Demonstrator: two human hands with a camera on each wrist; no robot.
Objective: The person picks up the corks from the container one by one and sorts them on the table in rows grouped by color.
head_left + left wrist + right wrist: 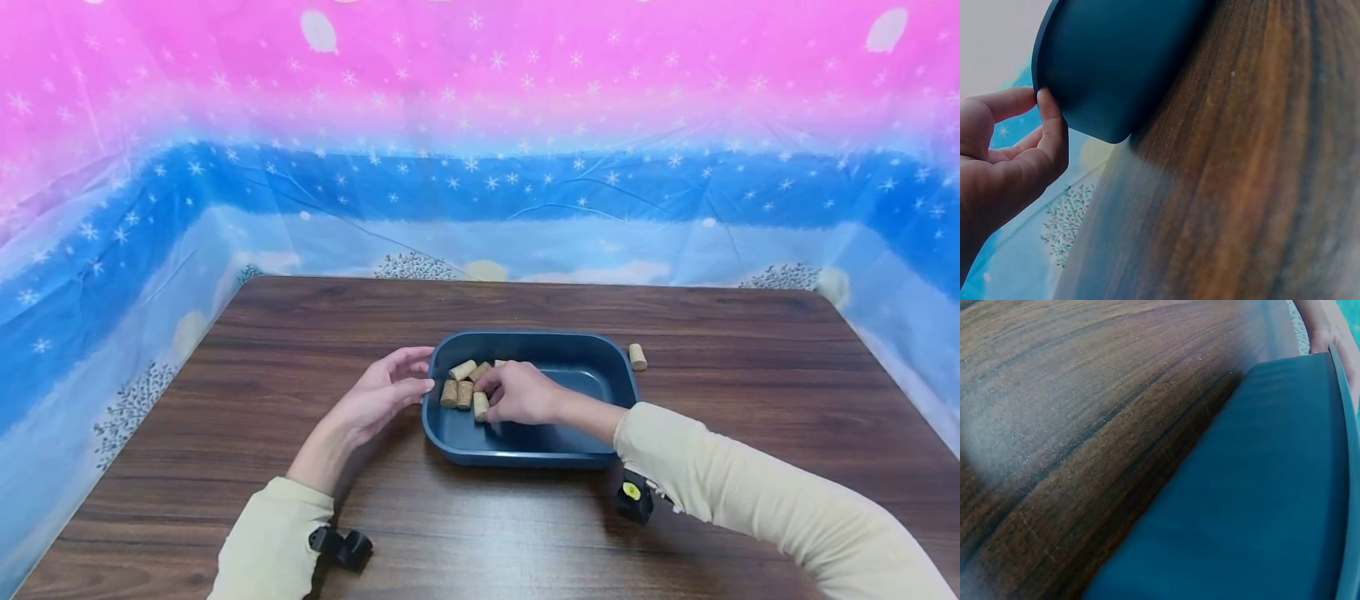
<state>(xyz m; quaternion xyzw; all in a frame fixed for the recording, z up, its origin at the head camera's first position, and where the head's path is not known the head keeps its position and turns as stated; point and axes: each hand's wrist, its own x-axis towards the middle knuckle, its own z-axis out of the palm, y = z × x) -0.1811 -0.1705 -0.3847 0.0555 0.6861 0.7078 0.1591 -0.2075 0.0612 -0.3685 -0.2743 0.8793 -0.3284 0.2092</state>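
Note:
A dark blue rectangular dish (517,459) with rounded corners stands on the wooden table. Several corks (449,394) lie together at its left end. My right hand (525,393) reaches in over the near wall and pinches a pale cork (480,407) between thumb and fingers. At the left end, my left hand (378,392) holds the dish by its rim. In the left wrist view, one digit of the left hand (1016,156) meets the rim and another lies against the outer wall. The right wrist view hides the right hand's fingers behind the dish's near wall (1235,487).
One more cork (637,357) stands on the table (750,400), just outside the dish's far right corner. A patterned pink and blue cloth (480,179) hangs around the table's back and sides. Black wrist mounts (341,548) sit under both sleeves.

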